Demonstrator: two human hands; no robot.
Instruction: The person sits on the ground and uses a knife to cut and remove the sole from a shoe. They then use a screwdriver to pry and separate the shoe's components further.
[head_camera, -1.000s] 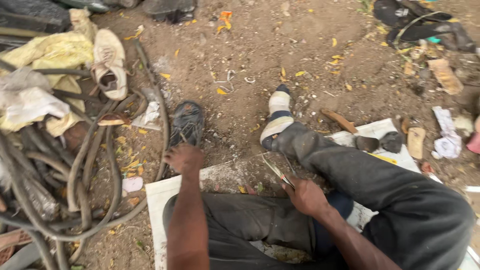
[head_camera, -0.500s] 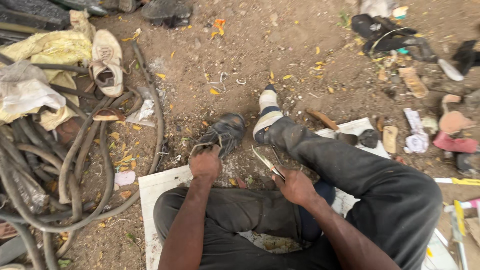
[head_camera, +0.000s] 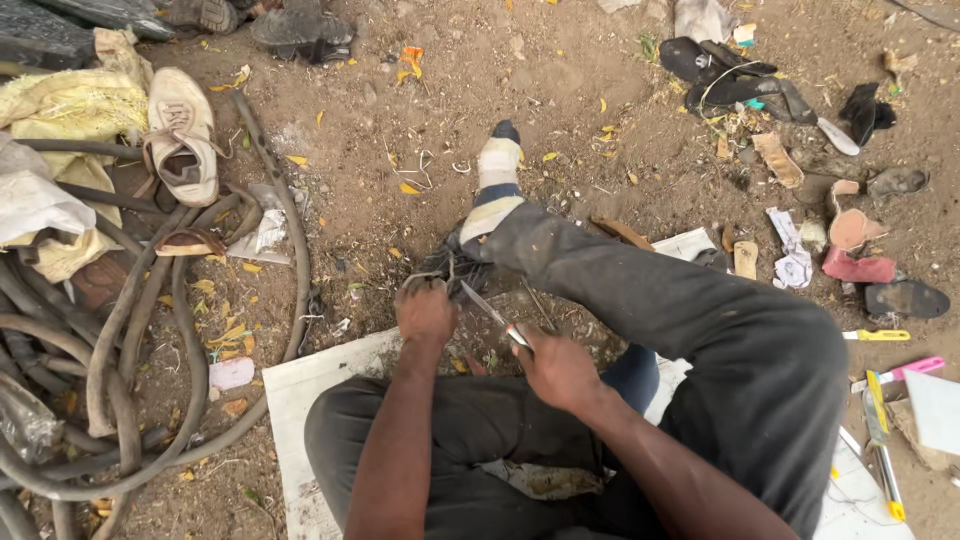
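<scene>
The person sat on a white board (head_camera: 300, 390) laid on the dirt ground (head_camera: 400, 120), right leg stretched forward with a striped sock (head_camera: 497, 175) on the foot. The left hand (head_camera: 425, 310) was closed in a tight grip on a dark shoe (head_camera: 450, 268), pressing it to the ground just beside the right shin. The right hand (head_camera: 555, 368) was closed around the handle of a knife (head_camera: 490, 310); its narrow blade pointed up and left toward the shoe, the tip near or at the shoe's edge, contact not determinable. The two hands were near each other, the blade spanning the gap between them.

To the left lay a heap of rubber hoses (head_camera: 110, 370) and a worn white sneaker (head_camera: 183, 140). Scraps of soles and shoe parts (head_camera: 850, 235) were scattered at the right, with a yellow-handled tool (head_camera: 876, 336) beyond the right knee. Yellow leaves dotted the ground.
</scene>
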